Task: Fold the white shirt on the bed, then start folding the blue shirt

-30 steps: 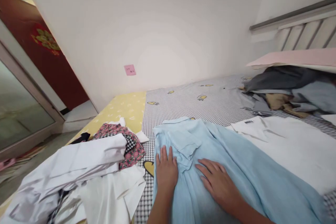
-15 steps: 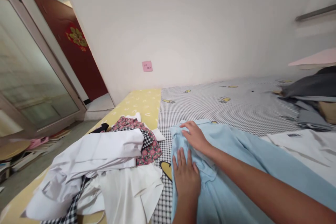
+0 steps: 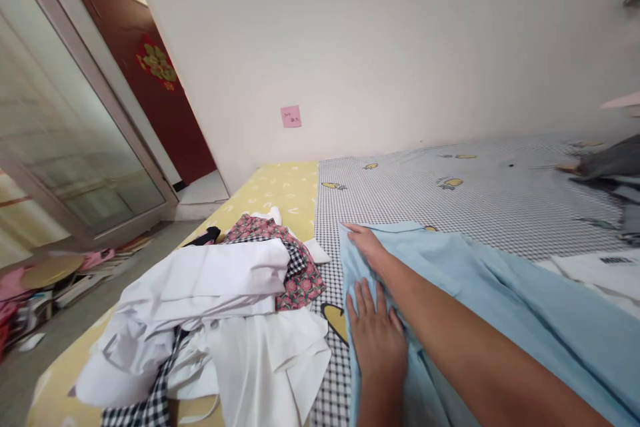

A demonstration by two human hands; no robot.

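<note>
A light blue shirt (image 3: 480, 280) lies spread over the checked side of the bed, its left edge running straight toward me. My left hand (image 3: 377, 333) rests flat on it near that edge, palm down with fingers spread. Farther up, my right hand (image 3: 367, 245) has its fingertips closed on the shirt's far left corner. The right forearm crosses over the cloth and hides part of it. Some creases run beside the left hand.
To the left is a heap of clothes: a folded white garment (image 3: 220, 273), a white cloth (image 3: 260, 360) and a pink floral piece (image 3: 305, 283). A white shirt (image 3: 600, 270) lies right, near dark clothes (image 3: 613, 163). A wall (image 3: 400, 47) stands behind the bed.
My right hand has gone from spread fingers on the cloth to holding the far corner. Wrinkles along the left edge look smoother. The view has shifted slightly.
</note>
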